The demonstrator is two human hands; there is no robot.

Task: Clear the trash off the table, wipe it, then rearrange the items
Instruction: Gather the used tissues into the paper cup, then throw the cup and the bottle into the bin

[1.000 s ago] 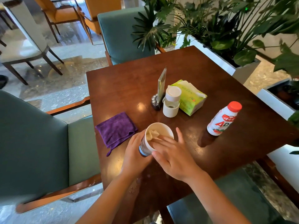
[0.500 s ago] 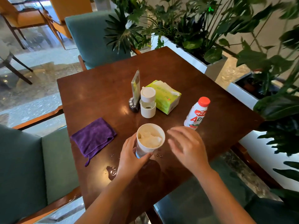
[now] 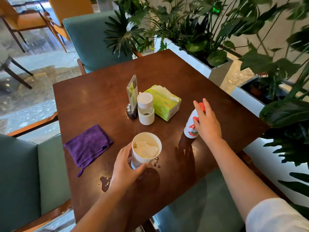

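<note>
A white paper cup (image 3: 146, 149) stuffed with crumpled tissue stands near the front of the dark wooden table (image 3: 167, 72). My left hand (image 3: 126, 166) grips its side from the left. My right hand (image 3: 206, 122) reaches over the white drink bottle with a red cap (image 3: 190, 127) at the right, fingers spread and touching its side, not closed around it. A folded purple cloth (image 3: 87, 144) lies at the front left. Spilled drops and a small puddle (image 3: 105, 183) lie on the wood next to the cup.
In the middle of the table stand a clear sign holder (image 3: 133, 96), a white lidded jar (image 3: 145, 109) and a green tissue pack (image 3: 163, 102). Teal chairs (image 3: 93, 39) sit at the far side and left. White planters with leafy plants (image 3: 215, 61) crowd the right.
My right hand has left the cup, where it pressed tissue in, and moved right to the red-capped bottle. My left hand keeps its hold on the cup.
</note>
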